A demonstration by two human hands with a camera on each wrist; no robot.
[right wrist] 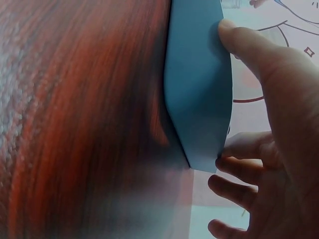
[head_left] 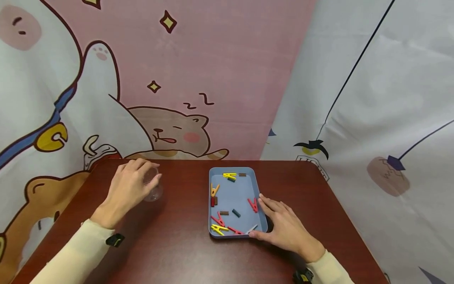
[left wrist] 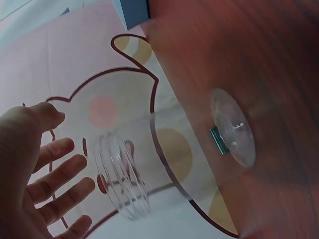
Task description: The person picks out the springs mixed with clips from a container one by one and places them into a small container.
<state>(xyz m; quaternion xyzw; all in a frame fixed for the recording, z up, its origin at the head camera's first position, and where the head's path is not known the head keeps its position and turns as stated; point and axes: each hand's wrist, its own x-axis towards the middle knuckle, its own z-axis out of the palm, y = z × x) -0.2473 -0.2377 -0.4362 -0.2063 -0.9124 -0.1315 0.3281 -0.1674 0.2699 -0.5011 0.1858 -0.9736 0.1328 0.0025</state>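
My left hand (head_left: 131, 181) is beside a clear plastic jar (head_left: 154, 194). In the left wrist view its fingers are spread near the jar's ringed mouth, holding nothing. A small green ridged cylinder (left wrist: 219, 140) shows through the jar at its base. On the right, my right hand (head_left: 285, 227) rests at the near right corner of a blue-grey tray (head_left: 234, 199), thumb on the near edge and fingers along the right side. In the right wrist view the thumb touches the tray wall (right wrist: 197, 74), and the lower fingers hang free.
Around the tray lie yellow clips (head_left: 219, 229), red clips (head_left: 253, 205), an orange clip (head_left: 214, 191) and a white piece (head_left: 252, 228). Small brown coils (head_left: 224, 213) and dark green cylinders (head_left: 236, 213) lie among them. A patterned cloth (head_left: 227, 79) hangs behind the brown table (head_left: 170, 244).
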